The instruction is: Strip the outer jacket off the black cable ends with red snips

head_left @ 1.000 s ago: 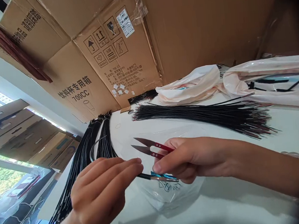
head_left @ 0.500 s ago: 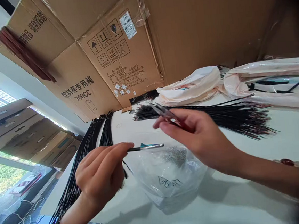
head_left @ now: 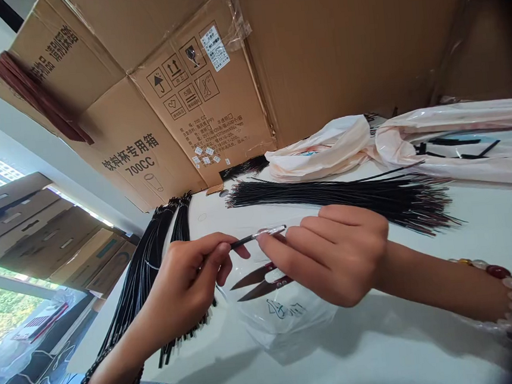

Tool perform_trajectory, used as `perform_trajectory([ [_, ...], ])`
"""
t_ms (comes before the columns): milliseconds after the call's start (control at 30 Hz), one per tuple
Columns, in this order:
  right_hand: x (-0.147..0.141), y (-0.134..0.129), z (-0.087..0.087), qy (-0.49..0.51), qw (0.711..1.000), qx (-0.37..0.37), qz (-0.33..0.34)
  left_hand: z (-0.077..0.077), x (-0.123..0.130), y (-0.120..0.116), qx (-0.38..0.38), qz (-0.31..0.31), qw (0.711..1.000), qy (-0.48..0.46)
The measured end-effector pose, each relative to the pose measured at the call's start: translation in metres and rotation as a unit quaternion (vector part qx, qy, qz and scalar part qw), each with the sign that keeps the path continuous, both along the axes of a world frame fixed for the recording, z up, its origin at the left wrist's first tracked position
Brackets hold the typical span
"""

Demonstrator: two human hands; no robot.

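- the left hand (head_left: 198,272) had a tight grip on the black cable (head_left: 241,241), pinched with its thumb and fingers.
- the right hand (head_left: 337,253) had its grip around the snips (head_left: 255,280), and its fingertips (head_left: 263,236) touched the shiny end of the cable.
- the cable was up in the air between the two hands, above the white tabletop (head_left: 386,351).
- the snips pointed left, with their two blades apart.
- a clear bag (head_left: 279,330) sat on the tabletop, below the snips.
- black wires (head_left: 341,197) lay in a bunch behind the right hand.
- a big box (head_left: 129,131) stood at the back.
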State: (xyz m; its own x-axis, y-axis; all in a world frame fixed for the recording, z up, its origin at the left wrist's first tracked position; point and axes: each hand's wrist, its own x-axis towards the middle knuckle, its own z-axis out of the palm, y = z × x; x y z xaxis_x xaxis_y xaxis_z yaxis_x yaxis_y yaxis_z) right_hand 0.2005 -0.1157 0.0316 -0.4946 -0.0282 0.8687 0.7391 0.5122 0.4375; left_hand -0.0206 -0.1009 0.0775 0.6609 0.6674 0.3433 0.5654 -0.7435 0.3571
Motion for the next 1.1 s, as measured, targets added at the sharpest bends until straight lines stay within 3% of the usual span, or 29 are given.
perform_trajectory([
  [133, 0.001, -0.002, 0.003, -0.003, 1.000, 0.000, -0.006, 0.000, 0.001, -0.001, 0.006, 0.013, 1.000, -0.007],
  [233, 0.000, -0.005, 0.004, 0.019, 0.999, -0.040, -0.007, -0.002, 0.002, -0.001, 0.058, 0.016, 0.998, 0.007],
  [333, 0.000, -0.008, 0.005, 0.062, 0.984, -0.168, -0.003, -0.005, 0.001, 0.001, 0.178, 0.006, 0.983, 0.040],
  [400, 0.000, -0.009, 0.007, 0.093, 0.954, -0.286, 0.020, -0.007, 0.000, 0.001, 0.251, -0.019, 0.965, 0.075],
  [467, 0.000, -0.007, 0.011, 0.148, 0.895, -0.417, 0.060, -0.009, 0.000, 0.001, 0.300, -0.048, 0.948, 0.099],
  [500, 0.000, -0.006, 0.013, 0.187, 0.850, -0.484, 0.090, -0.011, 0.000, 0.000, 0.316, -0.063, 0.941, 0.104],
  [567, 0.002, 0.002, 0.017, 0.258, 0.734, -0.609, 0.156, -0.014, 0.000, -0.003, 0.332, -0.086, 0.933, 0.106],
  [633, 0.007, 0.015, 0.019, 0.311, 0.638, -0.681, 0.181, -0.017, 0.001, -0.006, 0.343, -0.098, 0.929, 0.101],
  [667, 0.012, 0.024, 0.019, 0.335, 0.623, -0.688, 0.164, -0.018, 0.001, -0.006, 0.353, -0.097, 0.926, 0.092],
  [767, 0.036, 0.061, 0.016, 0.389, 0.661, -0.640, 0.043, -0.014, 0.004, -0.002, 0.374, -0.063, 0.924, 0.056],
  [900, 0.081, 0.123, 0.017, 0.417, 0.718, -0.541, -0.132, 0.001, 0.010, 0.022, 0.327, -0.039, 0.944, 0.023],
  [967, 0.099, 0.151, 0.019, 0.400, 0.716, -0.528, -0.219, 0.009, 0.013, 0.035, 0.280, -0.036, 0.959, 0.013],
  [1100, 0.116, 0.190, 0.014, 0.333, 0.689, -0.553, -0.331, 0.012, 0.017, 0.053, 0.167, -0.032, 0.985, 0.040],
])
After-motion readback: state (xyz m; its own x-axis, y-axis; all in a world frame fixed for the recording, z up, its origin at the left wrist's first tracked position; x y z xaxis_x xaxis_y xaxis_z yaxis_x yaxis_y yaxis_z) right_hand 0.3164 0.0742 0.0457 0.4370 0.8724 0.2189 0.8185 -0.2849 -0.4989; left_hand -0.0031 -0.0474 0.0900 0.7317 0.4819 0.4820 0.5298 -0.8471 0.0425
